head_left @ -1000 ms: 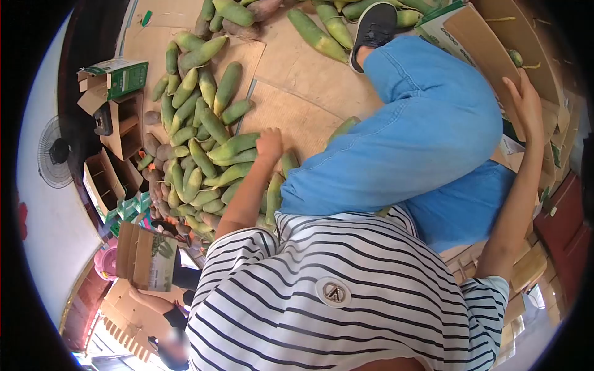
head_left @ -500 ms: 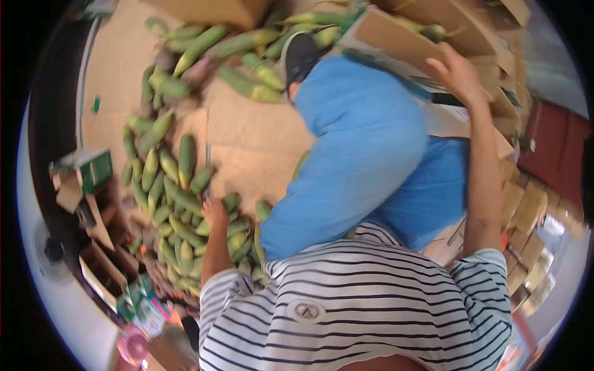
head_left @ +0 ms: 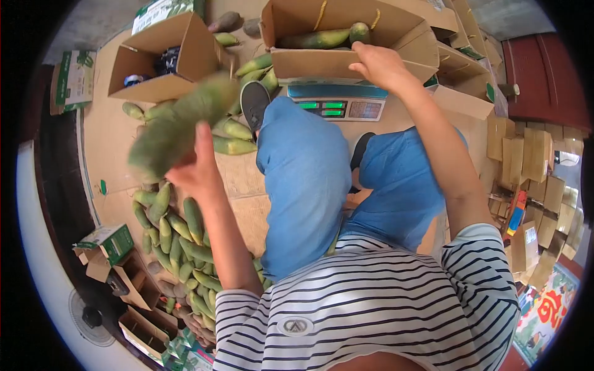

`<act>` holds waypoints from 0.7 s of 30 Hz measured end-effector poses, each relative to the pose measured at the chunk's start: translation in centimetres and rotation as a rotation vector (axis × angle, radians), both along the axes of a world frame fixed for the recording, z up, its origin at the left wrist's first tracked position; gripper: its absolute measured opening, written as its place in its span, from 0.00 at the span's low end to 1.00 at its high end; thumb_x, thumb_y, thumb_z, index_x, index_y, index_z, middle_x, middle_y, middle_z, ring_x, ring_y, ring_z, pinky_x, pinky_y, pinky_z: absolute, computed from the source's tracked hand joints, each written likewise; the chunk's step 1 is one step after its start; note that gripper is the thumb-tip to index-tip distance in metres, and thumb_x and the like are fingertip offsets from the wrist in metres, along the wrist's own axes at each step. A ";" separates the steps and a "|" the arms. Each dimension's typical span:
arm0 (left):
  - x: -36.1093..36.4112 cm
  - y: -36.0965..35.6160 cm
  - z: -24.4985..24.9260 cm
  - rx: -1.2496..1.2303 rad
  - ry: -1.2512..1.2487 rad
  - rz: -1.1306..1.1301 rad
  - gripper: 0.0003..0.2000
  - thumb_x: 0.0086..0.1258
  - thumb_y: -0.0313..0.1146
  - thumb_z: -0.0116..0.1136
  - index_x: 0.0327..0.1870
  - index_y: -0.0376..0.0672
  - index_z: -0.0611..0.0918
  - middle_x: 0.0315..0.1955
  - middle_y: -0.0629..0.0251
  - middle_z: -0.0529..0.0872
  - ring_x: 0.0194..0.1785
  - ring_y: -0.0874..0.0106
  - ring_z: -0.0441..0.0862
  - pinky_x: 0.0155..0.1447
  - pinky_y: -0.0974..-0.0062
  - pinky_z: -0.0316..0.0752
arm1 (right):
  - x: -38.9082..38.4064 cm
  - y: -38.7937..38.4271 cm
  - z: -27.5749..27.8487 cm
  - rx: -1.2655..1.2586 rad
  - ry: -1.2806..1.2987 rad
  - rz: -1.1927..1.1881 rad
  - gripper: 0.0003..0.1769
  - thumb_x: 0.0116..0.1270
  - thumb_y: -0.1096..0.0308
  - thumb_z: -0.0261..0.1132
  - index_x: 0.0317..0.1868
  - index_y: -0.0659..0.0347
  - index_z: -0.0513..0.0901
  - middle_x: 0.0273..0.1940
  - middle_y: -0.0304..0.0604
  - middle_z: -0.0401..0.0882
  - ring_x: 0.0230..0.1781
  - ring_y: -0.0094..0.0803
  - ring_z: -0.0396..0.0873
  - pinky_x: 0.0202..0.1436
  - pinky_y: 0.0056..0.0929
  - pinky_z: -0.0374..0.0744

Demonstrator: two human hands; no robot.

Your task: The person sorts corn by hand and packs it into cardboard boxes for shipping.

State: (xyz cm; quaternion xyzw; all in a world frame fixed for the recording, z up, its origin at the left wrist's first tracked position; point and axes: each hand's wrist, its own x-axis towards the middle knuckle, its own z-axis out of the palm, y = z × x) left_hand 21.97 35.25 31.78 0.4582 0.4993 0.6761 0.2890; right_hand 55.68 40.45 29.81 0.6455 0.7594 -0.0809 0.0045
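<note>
My left hand (head_left: 197,170) is raised over the floor and grips a large green radish (head_left: 179,127), blurred by motion. The radish is tilted, its pale end towards the upper right. My right hand (head_left: 378,64) holds the near wall of an open cardboard box (head_left: 322,64). Inside that box lie green radishes (head_left: 322,39) near its far side. Under the box is a scale (head_left: 334,110) with lit green displays. A pile of green radishes (head_left: 185,247) lies on the floor at the left, below my left forearm.
An open box (head_left: 148,89) with dark items stands at the upper left. Loose radishes (head_left: 234,146) lie by my shoe. More boxes (head_left: 461,80) stand at the upper right, and stacked cartons (head_left: 535,154) fill the right side. A fan (head_left: 91,316) is at the lower left.
My left hand has risen from the pile with a radish. The view has shifted, bringing the scale and more of the box into sight. My right hand remains at the box's near wall.
</note>
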 end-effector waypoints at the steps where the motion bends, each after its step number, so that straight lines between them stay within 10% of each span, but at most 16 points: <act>1: 2.4 1.6 2.8 0.053 -0.027 -0.034 0.20 0.59 0.19 0.62 0.53 0.31 0.73 0.49 0.58 0.79 0.50 0.73 0.77 0.55 0.73 0.73 | 0.0 -0.1 0.0 0.017 0.008 0.010 0.18 0.62 0.59 0.63 0.41 0.64 0.71 0.35 0.52 0.80 0.39 0.50 0.79 0.40 0.45 0.77; 4: 9.9 4.8 7.5 0.184 -0.271 -0.259 0.17 0.59 0.25 0.66 0.48 0.31 0.76 0.42 0.62 0.82 0.43 0.75 0.79 0.50 0.77 0.75 | 0.2 -0.3 -0.5 0.024 0.024 0.002 0.18 0.61 0.60 0.63 0.43 0.63 0.70 0.34 0.54 0.79 0.39 0.52 0.78 0.38 0.47 0.75; 9: 12.9 7.8 2.8 -0.294 0.237 -0.599 0.25 0.60 0.42 0.66 0.48 0.28 0.74 0.44 0.52 0.81 0.51 0.66 0.77 0.54 0.72 0.72 | -0.4 -0.9 0.3 0.052 0.012 0.010 0.16 0.58 0.63 0.65 0.37 0.67 0.73 0.33 0.53 0.80 0.37 0.48 0.80 0.38 0.43 0.78; 21: 12.1 -1.0 14.5 -0.070 0.424 -0.707 0.13 0.65 0.30 0.61 0.48 0.36 0.78 0.41 0.63 0.82 0.46 0.75 0.79 0.52 0.78 0.71 | 0.6 -0.7 -1.0 0.122 0.087 0.067 0.20 0.61 0.58 0.63 0.44 0.65 0.73 0.36 0.53 0.80 0.39 0.50 0.79 0.41 0.44 0.77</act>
